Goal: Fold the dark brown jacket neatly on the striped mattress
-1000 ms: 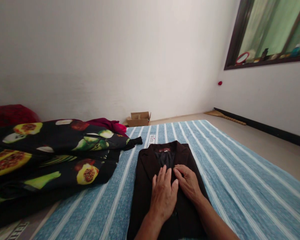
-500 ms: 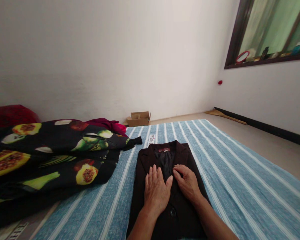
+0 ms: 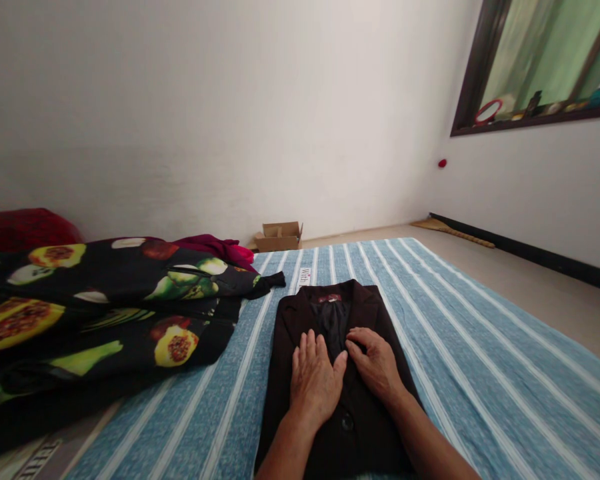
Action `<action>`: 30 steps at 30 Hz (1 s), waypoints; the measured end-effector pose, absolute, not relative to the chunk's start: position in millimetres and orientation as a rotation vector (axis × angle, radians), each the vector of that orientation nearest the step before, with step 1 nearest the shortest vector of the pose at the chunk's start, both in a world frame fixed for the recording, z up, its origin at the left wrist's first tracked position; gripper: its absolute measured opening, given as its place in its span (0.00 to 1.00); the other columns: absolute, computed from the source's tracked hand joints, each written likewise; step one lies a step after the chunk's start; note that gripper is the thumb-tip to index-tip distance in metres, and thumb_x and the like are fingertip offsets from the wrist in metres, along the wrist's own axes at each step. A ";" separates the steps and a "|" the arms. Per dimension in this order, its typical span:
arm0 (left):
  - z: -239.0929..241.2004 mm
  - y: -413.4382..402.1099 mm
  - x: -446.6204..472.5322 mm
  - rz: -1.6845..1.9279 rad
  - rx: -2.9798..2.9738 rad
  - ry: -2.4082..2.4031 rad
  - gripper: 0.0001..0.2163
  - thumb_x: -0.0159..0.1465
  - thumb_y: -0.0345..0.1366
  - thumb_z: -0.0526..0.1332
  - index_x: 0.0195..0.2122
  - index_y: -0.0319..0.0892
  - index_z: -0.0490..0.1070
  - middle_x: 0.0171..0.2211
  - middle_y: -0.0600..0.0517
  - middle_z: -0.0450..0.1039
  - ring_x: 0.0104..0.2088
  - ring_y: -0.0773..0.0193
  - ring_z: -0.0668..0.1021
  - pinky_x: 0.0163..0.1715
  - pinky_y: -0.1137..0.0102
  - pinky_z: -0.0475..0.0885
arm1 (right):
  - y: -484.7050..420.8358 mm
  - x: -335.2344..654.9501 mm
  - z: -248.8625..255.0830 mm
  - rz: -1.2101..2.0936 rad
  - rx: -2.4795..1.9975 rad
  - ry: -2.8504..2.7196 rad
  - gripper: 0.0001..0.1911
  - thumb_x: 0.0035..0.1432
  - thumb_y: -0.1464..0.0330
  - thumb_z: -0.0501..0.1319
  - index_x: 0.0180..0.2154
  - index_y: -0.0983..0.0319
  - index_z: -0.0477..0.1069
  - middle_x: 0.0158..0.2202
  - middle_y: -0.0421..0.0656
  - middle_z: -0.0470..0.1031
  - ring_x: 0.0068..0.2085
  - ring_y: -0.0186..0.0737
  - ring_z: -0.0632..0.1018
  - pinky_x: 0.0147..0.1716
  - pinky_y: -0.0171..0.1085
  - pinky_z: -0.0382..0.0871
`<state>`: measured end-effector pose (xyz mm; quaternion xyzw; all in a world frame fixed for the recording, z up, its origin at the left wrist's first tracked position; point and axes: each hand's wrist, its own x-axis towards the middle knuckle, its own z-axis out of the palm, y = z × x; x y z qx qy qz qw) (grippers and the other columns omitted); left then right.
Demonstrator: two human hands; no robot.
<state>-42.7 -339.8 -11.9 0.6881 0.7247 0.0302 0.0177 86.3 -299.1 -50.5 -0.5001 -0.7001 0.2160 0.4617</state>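
A dark brown blazer (image 3: 325, 440) lies folded into a neat rectangle on the striped bed sheet (image 3: 460, 333), collar at the far end. Its label, black lining and a button show down the front. My left hand (image 3: 316, 380) rests flat on the left lapel, fingers stretched out and thumb spread toward the middle. On the opposite lapel, my right hand (image 3: 375, 363) has its fingers curled, with thumb and forefinger pinching the lapel's edge.
To the left lies a black fruit-print garment (image 3: 180, 287), with a magenta cloth (image 3: 215, 247) behind it. A cardboard box (image 3: 280, 237) stands beyond the bed's far edge. At the right are a broom (image 3: 453, 232) on the floor and a window ledge with a round mirror (image 3: 489, 112).
The camera view has shifted very slightly. Both hands keep the same pose on the blazer, which stays in place.
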 end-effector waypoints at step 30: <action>-11.2 -340.2 -41.9 0.096 2.143 2.252 0.29 0.65 0.46 0.41 0.60 0.28 0.54 0.63 0.37 0.48 0.63 0.50 0.52 0.59 0.56 0.52 | -298.9 86.3 -50.9 0.521 -1.245 -1.717 0.09 0.54 0.68 0.57 0.35 0.60 0.76 0.41 0.45 0.77 0.44 0.42 0.75 0.48 0.42 0.66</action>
